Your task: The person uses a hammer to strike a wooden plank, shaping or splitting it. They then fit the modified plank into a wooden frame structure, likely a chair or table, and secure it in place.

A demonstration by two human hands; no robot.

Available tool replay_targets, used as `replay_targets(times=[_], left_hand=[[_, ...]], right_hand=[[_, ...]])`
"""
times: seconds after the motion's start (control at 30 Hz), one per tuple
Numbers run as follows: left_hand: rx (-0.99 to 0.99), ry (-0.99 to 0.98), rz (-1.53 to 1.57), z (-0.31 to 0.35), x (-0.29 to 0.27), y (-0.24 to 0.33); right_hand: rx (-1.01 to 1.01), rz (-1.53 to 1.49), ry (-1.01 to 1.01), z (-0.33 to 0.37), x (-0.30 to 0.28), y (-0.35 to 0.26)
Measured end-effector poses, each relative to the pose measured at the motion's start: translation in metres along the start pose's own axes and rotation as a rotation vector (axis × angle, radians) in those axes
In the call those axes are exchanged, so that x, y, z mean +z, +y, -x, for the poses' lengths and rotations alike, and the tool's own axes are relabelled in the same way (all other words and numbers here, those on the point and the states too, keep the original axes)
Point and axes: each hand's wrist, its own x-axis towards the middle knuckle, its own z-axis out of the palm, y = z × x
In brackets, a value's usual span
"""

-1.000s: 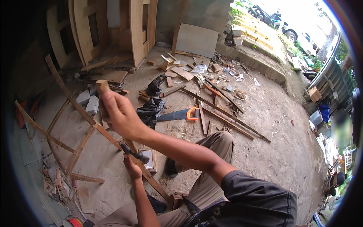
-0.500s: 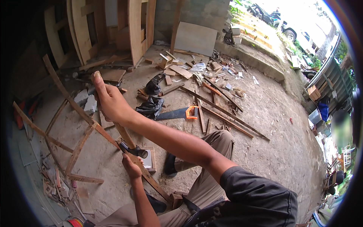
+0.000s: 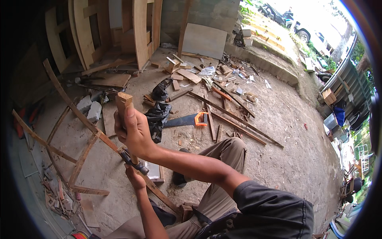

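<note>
Two hands work a wooden frame (image 3: 85,137) on the floor: your right hand (image 3: 133,131) has its grip wrapped around a hammer (image 3: 126,131), your left hand (image 3: 136,178) pinching low beside its head.

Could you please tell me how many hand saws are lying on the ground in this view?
1: the hand saw with an orange handle lies on the concrete beyond the right hand. Others may be hidden among the scrap wood.

My right hand (image 3: 135,133) grips the hammer (image 3: 126,119) handle; my left hand (image 3: 135,179) steadies the wooden frame (image 3: 79,119).
</note>
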Motion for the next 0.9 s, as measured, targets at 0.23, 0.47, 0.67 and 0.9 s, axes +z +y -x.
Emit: replay_targets(times=[0.23,0.47,0.67,0.9], left_hand=[[0.163,0.043,-0.162,0.008,0.025,0.024],[-0.068,0.014,-0.009,0.022,0.041,0.051],[-0.183,-0.077,0.018,0.029,0.045,0.051],[-0.117,-0.05,0.043,0.02,0.049,0.043]], right_hand=[[0.118,0.201,0.019,-0.03,0.008,-0.006],[0.23,0.375,-0.029,-0.063,0.008,0.003],[0.595,0.491,-0.127,-0.084,0.003,0.029],[0.57,0.424,-0.143,-0.079,0.001,0.02]])
